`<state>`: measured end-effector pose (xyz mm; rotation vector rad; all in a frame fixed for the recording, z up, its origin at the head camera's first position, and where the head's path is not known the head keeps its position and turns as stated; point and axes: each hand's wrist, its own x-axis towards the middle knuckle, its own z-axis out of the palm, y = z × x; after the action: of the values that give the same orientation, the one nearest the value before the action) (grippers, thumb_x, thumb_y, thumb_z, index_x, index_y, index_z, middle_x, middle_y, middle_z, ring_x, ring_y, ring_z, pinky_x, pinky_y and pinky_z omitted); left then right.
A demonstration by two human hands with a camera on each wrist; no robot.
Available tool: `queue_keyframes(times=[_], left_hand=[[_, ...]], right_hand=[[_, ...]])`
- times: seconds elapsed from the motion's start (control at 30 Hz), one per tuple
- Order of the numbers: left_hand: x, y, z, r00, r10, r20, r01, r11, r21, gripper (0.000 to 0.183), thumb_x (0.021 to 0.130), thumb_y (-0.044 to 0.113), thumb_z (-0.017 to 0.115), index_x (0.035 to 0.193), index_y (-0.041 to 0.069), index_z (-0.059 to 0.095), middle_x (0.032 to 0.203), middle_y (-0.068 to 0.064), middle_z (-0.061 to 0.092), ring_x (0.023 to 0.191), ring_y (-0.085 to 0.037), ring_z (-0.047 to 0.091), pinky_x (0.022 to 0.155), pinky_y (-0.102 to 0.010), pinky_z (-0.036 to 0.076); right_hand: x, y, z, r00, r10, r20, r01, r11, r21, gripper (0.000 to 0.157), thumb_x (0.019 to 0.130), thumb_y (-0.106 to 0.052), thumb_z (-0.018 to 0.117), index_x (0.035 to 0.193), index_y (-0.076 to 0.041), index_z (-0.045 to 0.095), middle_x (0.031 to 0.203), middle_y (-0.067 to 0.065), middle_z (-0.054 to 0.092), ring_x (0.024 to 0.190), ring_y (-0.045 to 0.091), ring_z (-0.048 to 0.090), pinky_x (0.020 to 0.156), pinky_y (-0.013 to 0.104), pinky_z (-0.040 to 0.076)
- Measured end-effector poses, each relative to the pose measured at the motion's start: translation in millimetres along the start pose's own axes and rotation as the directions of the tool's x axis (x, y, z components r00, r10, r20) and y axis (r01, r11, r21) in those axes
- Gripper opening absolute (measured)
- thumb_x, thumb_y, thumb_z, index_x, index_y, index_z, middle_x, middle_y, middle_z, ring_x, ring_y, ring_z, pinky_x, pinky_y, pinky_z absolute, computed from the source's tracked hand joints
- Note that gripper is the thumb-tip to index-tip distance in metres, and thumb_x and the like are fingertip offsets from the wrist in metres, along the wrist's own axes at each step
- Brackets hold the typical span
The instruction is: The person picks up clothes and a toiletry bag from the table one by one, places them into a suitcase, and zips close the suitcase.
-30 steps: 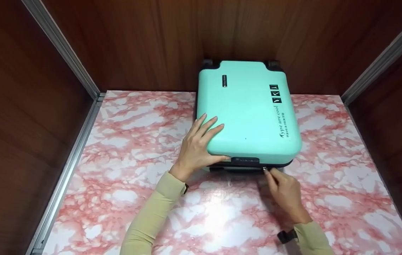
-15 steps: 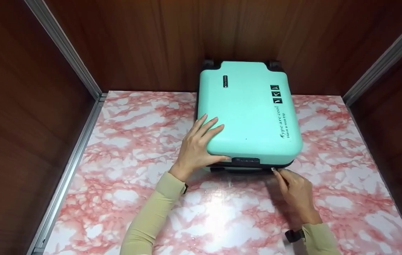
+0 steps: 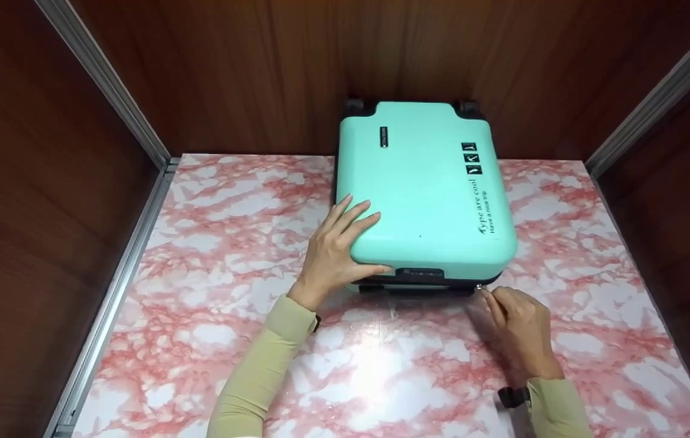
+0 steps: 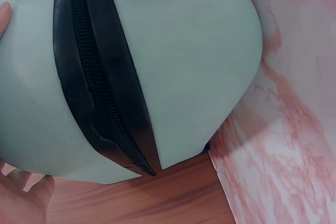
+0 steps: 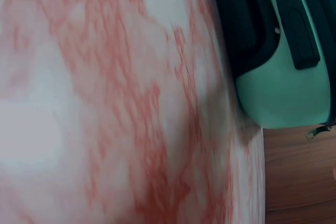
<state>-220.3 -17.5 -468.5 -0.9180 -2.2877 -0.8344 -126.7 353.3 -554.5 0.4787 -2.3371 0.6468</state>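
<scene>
A mint-green hard-shell suitcase [image 3: 424,182] lies flat on the marbled surface, with black lettering on its top. My left hand [image 3: 333,252] rests on its near left corner, fingers spread over the lid and thumb along the front edge beside the black lock [image 3: 419,273]. At the front right, my right hand [image 3: 521,322] pinches a small metal zipper pull [image 3: 479,287]. The black zipper [image 4: 92,61] runs around the side in the left wrist view, its teeth meshed there. In the right wrist view a zipper pull [image 5: 315,132] shows at the corner; most of the right hand is out of frame.
Red-and-white marbled tabletop [image 3: 229,261] surrounds the suitcase. A dark wooden panel [image 3: 247,79] stands behind it, close to the black wheels [image 3: 470,108]. Metal rails [image 3: 120,292] edge the wooden walls at the sides.
My right hand has slid to the right along the suitcase's front edge, taking the zipper pull from near the lock toward the right corner. The left hand stays on the lid.
</scene>
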Motion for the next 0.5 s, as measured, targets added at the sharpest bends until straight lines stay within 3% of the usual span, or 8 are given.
queue_keyframes(times=[0.3, 0.5], left_hand=[[-5.7, -1.5, -0.6, 1.0, -0.007, -0.015, 0.006, 1.0, -0.025, 0.087, 0.069, 0.06, 0.089, 0.14, 0.017, 0.063, 0.151, -0.006, 0.05, 0.148, -0.032, 0.03, 0.114, -0.043, 0.033], [-7.5, -3.4, -1.2, 1.0, -0.011, -0.018, 0.01, 0.999, -0.036, 0.086, 0.069, 0.058, 0.089, 0.14, 0.017, 0.063, 0.152, -0.006, 0.049, 0.148, -0.031, 0.031, 0.111, -0.044, 0.038]], right_hand=[[-3.2, 3.1, -3.4, 1.0, 0.002, -0.009, -0.002, 0.999, -0.034, 0.034, 0.092, -0.015, 0.074, 0.07, -0.014, 0.049, 0.062, -0.005, 0.043, 0.051, 0.017, 0.038, 0.046, 0.038, 0.034], [-2.0, 16.3, -8.7, 0.996, 0.064, -0.061, -0.067, 0.997, -0.048, 0.037, 0.089, -0.009, 0.076, 0.066, -0.014, 0.048, 0.061, -0.008, 0.035, 0.051, 0.015, 0.033, 0.047, 0.032, 0.028]])
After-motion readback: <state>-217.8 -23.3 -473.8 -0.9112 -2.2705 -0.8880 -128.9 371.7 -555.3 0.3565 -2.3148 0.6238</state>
